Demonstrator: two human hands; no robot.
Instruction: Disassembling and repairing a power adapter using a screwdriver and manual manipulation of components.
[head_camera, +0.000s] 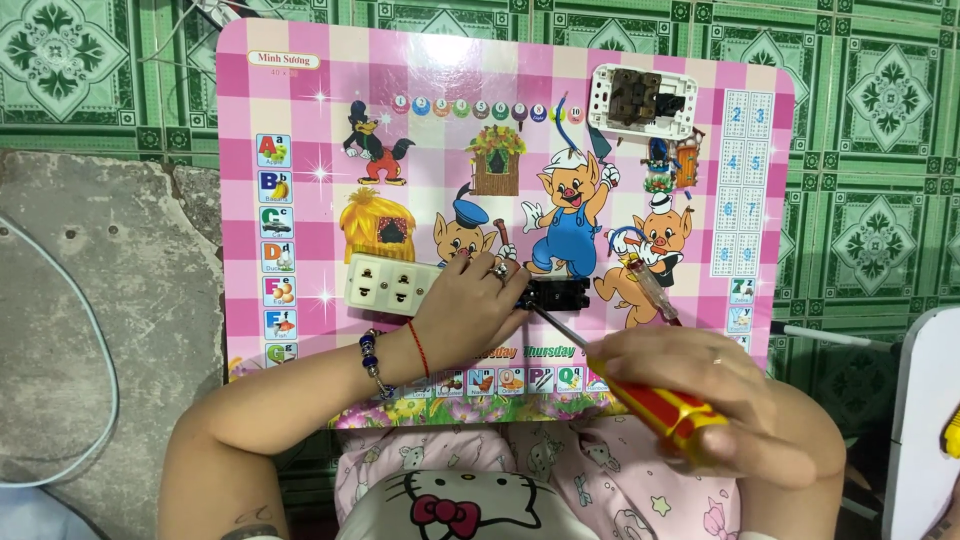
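Note:
My left hand (470, 305) presses down on the right end of a cream socket faceplate (390, 284) and on a black socket module (555, 293) lying on the pink cartoon lap table (300, 150). My right hand (720, 385) grips a screwdriver with a red and yellow handle (665, 410). Its metal shaft (560, 328) points up-left, with the tip at the black module beside my left fingers.
A white socket frame with dark inner parts (643, 100) lies at the table's far right corner. A second, thin screwdriver (655, 290) rests right of the black module. A white cable (95, 330) curves over the grey floor at left. A white object (925, 420) stands at right.

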